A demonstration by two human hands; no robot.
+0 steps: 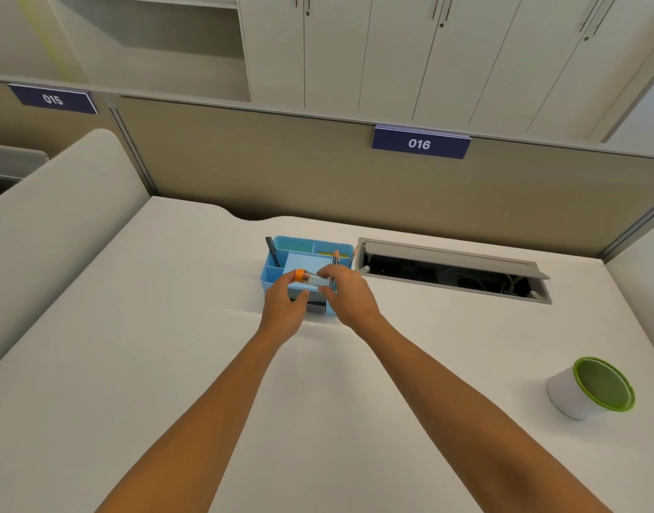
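Note:
A blue desk organiser with several compartments stands at the middle of the white desk. Both hands hold a small clear tube with an orange cap just above its front part. My left hand pinches the orange-capped end. My right hand grips the other end between fingers and thumb. A dark pen leans in the organiser's left compartment, and pencils stand at its right side.
An open cable hatch is sunk in the desk right of the organiser. A white cup with a green rim lies tilted at the right. A beige partition with the sign 016 closes the desk's far side.

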